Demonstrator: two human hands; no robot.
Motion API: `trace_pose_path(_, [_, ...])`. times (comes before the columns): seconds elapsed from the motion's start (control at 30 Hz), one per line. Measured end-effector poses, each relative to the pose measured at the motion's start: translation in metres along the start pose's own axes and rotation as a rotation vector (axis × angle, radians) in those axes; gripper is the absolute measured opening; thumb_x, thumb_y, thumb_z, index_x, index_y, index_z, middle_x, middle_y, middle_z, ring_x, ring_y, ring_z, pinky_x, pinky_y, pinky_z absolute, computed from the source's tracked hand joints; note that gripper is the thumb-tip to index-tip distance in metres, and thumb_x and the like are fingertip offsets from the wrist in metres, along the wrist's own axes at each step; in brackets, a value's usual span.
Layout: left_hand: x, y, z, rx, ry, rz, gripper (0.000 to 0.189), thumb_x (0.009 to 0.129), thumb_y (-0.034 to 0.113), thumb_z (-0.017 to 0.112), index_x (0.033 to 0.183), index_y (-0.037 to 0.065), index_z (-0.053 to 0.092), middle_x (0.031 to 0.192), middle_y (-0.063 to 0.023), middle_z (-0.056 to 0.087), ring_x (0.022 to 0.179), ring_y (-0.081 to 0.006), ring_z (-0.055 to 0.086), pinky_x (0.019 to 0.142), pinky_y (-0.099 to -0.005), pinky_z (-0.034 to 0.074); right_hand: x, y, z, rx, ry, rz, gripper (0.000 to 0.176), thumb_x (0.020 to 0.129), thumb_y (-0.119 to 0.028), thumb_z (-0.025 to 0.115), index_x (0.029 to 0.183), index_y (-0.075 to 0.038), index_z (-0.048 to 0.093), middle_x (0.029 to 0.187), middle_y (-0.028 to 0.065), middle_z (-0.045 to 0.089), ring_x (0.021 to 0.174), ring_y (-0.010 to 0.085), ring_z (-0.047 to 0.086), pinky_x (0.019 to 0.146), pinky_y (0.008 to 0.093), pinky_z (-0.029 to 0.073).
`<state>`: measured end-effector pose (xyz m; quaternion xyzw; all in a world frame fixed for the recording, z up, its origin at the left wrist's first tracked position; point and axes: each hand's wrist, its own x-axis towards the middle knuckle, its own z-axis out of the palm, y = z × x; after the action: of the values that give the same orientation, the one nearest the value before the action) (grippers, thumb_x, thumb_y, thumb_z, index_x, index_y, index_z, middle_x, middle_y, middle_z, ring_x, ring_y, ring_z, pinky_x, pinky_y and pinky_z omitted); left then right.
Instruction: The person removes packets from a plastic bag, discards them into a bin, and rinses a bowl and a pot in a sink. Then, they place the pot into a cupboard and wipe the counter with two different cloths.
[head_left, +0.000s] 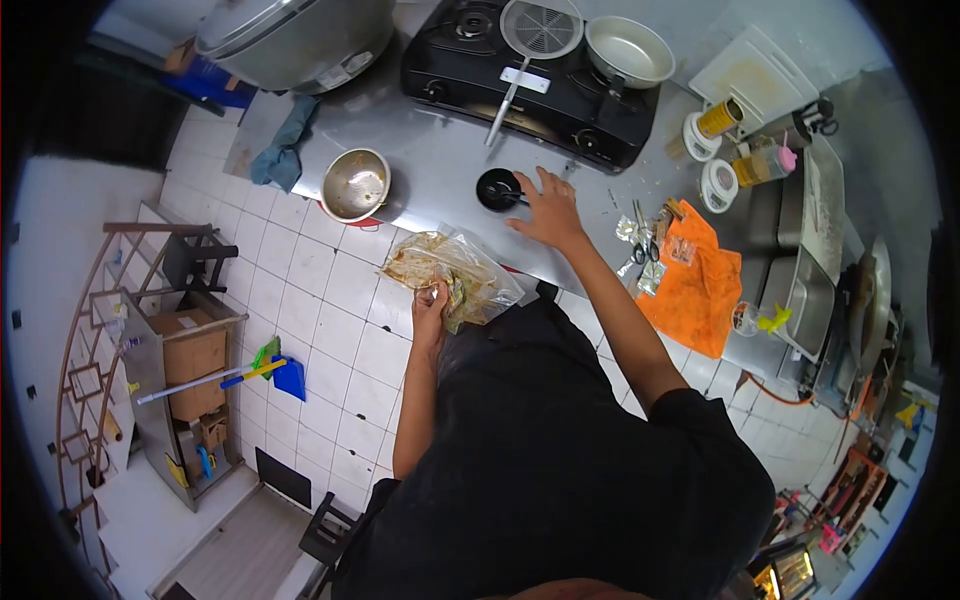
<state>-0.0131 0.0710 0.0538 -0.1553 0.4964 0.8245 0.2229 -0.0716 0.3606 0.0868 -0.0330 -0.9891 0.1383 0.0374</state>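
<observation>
My left hand (430, 308) grips a soiled clear plastic bag (480, 282) with brown and yellow residue, held at the steel counter's front edge. Over the counter (430, 150), my right hand (550, 208) is spread, its fingers apart, beside a small black bowl (496, 189) with a dark spoon in it. Whether the fingertips touch the bowl or spoon is hard to tell. To the left of the bowl stands a steel bowl (356, 186) with some residue inside.
A black gas stove (450, 85) carries a strainer (541, 27) and a pan (630, 52). An orange cloth (700, 290), scissors (645, 240) and torn packets lie right. Jars, a cutting board (754, 78) and a sink (808, 300) are farther right. A blue cloth (284, 147) lies left.
</observation>
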Motion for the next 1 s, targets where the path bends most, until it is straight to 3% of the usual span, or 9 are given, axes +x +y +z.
trace_pose_path(0.03, [-0.001, -0.002, -0.006, -0.010, 0.009, 0.001, 0.019, 0.094, 0.018, 0.061, 0.108, 0.006, 0.059, 0.098, -0.0030, 0.065, 0.088, -0.0124, 0.061, 0.079, -0.0290, 0.050, 0.012, -0.006, 0.003, 0.002, 0.004, -0.025, 0.085, 0.069, -0.049, 0.074, 0.141, -0.022, 0.039, 0.140, 0.0246, 0.037, 0.122, 0.0433, 0.044, 0.102, 0.0504, 0.035])
trace_pose_path(0.1, [-0.005, -0.004, -0.017, -0.033, 0.014, 0.012, 0.019, 0.093, 0.018, 0.062, 0.107, 0.006, 0.059, 0.098, -0.0027, 0.065, 0.086, -0.0116, 0.061, 0.077, -0.0279, 0.050, 0.044, -0.024, 0.014, 0.019, -0.281, 0.098, 0.102, 0.063, -0.052, 0.079, 0.146, -0.023, 0.027, 0.142, 0.0229, 0.034, 0.122, 0.0442, 0.044, 0.099, 0.0540, 0.037])
trace_pose_path(0.2, [-0.014, -0.002, -0.024, -0.089, 0.077, 0.054, 0.020, 0.092, 0.018, 0.064, 0.106, 0.006, 0.059, 0.099, -0.0026, 0.065, 0.086, -0.0108, 0.061, 0.077, -0.0278, 0.050, 0.068, -0.026, 0.027, -0.034, -0.446, 0.062, 0.111, 0.057, -0.055, 0.081, 0.147, -0.024, 0.024, 0.137, 0.0222, 0.038, 0.115, 0.0431, 0.052, 0.094, 0.0508, 0.043])
trace_pose_path(0.4, [-0.041, -0.003, -0.048, -0.148, 0.242, 0.131, 0.020, 0.091, 0.017, 0.065, 0.106, 0.005, 0.059, 0.100, -0.0030, 0.065, 0.087, -0.0109, 0.061, 0.078, -0.0282, 0.050, 0.093, -0.039, 0.025, -0.076, -0.467, -0.072, 0.098, 0.054, -0.042, 0.078, 0.140, -0.020, 0.036, 0.121, 0.0212, 0.049, 0.098, 0.0404, 0.062, 0.083, 0.0476, 0.051])
trace_pose_path(0.57, [-0.059, -0.011, -0.065, -0.216, 0.303, 0.118, 0.020, 0.092, 0.018, 0.064, 0.106, 0.004, 0.059, 0.099, -0.0027, 0.064, 0.086, -0.0113, 0.060, 0.078, -0.0280, 0.050, 0.143, -0.129, -0.014, -0.068, -0.463, -0.311, 0.093, 0.056, -0.043, 0.077, 0.136, -0.019, 0.037, 0.123, 0.0220, 0.049, 0.101, 0.0409, 0.061, 0.085, 0.0458, 0.051])
trace_pose_path(0.67, [-0.061, -0.021, -0.075, -0.286, 0.288, 0.150, 0.023, 0.091, 0.019, 0.065, 0.107, 0.003, 0.059, 0.099, -0.0037, 0.064, 0.086, -0.0124, 0.061, 0.078, -0.0286, 0.050, 0.184, -0.190, -0.005, -0.070, -0.492, -0.424, 0.089, 0.054, -0.043, 0.078, 0.132, -0.018, 0.042, 0.122, 0.0199, 0.051, 0.104, 0.0383, 0.060, 0.085, 0.0454, 0.051])
trace_pose_path(0.73, [-0.065, -0.019, -0.079, -0.241, 0.382, 0.117, 0.026, 0.091, 0.020, 0.066, 0.108, 0.002, 0.058, 0.100, -0.0047, 0.064, 0.087, -0.0134, 0.061, 0.078, -0.0296, 0.050, 0.211, -0.223, 0.022, -0.097, -0.497, -0.497, 0.089, 0.054, -0.043, 0.078, 0.132, -0.018, 0.042, 0.124, 0.0194, 0.050, 0.106, 0.0362, 0.060, 0.086, 0.0450, 0.050])
trace_pose_path(0.87, [-0.070, -0.025, -0.092, -0.269, 0.389, 0.165, 0.029, 0.090, 0.021, 0.066, 0.109, 0.001, 0.057, 0.100, -0.0056, 0.064, 0.090, -0.0152, 0.061, 0.080, -0.0300, 0.050, 0.230, -0.256, 0.081, -0.196, -0.559, -0.557, 0.100, 0.054, -0.041, 0.081, 0.142, -0.022, 0.037, 0.133, 0.0183, 0.047, 0.121, 0.0338, 0.051, 0.094, 0.0438, 0.047])
trace_pose_path(1.0, [-0.077, -0.009, -0.090, -0.302, 0.413, 0.198, 0.025, 0.093, 0.015, 0.062, 0.114, 0.006, 0.053, 0.107, -0.0063, 0.062, 0.094, -0.0171, 0.061, 0.082, -0.0332, 0.052, 0.222, -0.262, 0.095, -0.256, -0.587, -0.451, 0.097, 0.053, -0.036, 0.086, 0.138, -0.020, 0.044, 0.128, 0.0156, 0.051, 0.119, 0.0317, 0.053, 0.095, 0.0418, 0.045])
